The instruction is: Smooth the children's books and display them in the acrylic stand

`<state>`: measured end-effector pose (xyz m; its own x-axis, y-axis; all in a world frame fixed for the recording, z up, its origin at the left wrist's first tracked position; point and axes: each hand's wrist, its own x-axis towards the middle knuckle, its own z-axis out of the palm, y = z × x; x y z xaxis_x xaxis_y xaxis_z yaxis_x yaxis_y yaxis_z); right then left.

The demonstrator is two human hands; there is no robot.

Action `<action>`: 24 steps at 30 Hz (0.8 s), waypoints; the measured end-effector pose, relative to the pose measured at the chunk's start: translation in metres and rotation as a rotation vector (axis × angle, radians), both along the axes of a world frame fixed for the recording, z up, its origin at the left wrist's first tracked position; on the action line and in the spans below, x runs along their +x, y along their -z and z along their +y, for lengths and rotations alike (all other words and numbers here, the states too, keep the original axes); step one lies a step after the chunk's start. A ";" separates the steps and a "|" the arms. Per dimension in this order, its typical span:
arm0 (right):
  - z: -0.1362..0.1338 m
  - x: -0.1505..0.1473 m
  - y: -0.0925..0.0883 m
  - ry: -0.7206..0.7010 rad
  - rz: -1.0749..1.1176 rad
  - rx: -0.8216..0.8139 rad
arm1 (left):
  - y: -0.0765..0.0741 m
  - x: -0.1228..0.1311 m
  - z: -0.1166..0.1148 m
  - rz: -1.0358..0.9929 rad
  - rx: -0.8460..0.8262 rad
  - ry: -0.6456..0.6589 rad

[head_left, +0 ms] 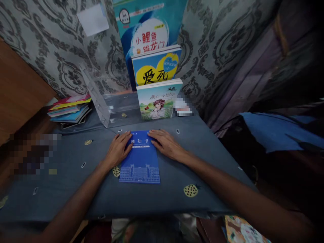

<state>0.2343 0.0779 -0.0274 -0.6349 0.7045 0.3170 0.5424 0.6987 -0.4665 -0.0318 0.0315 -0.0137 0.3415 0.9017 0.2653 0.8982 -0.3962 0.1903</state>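
Observation:
A blue booklet (140,162) with white characters lies flat on the grey cloth-covered table (207,162) in front of me. My left hand (118,148) rests flat on its upper left corner, fingers stretched out. My right hand (165,143) lies flat on its upper right edge, fingers spread. Neither hand grips anything. Just behind the booklet, three books stand upright in stepped rows: a pale one with a drawn girl (158,99), a blue and yellow one (157,65), and a tall teal one (146,27).
A clear acrylic stand (106,101) sits left of the upright books. A stack of colourful thin books (69,109) lies at the back left. Patterned grey wallpaper backs the table. A blue cloth (278,130) hangs off to the right, past the table's edge.

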 end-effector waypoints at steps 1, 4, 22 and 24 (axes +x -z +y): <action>0.001 0.000 -0.001 -0.006 -0.006 0.005 | -0.001 0.001 0.001 0.005 -0.002 0.004; 0.000 0.000 -0.005 -0.003 -0.034 0.012 | -0.005 0.006 0.004 0.030 -0.026 0.045; -0.001 -0.001 -0.006 0.001 -0.067 -0.002 | -0.012 0.048 -0.029 -0.030 -0.188 0.671; 0.000 0.000 -0.005 -0.013 -0.062 -0.005 | -0.014 0.047 -0.038 -0.041 -0.190 0.702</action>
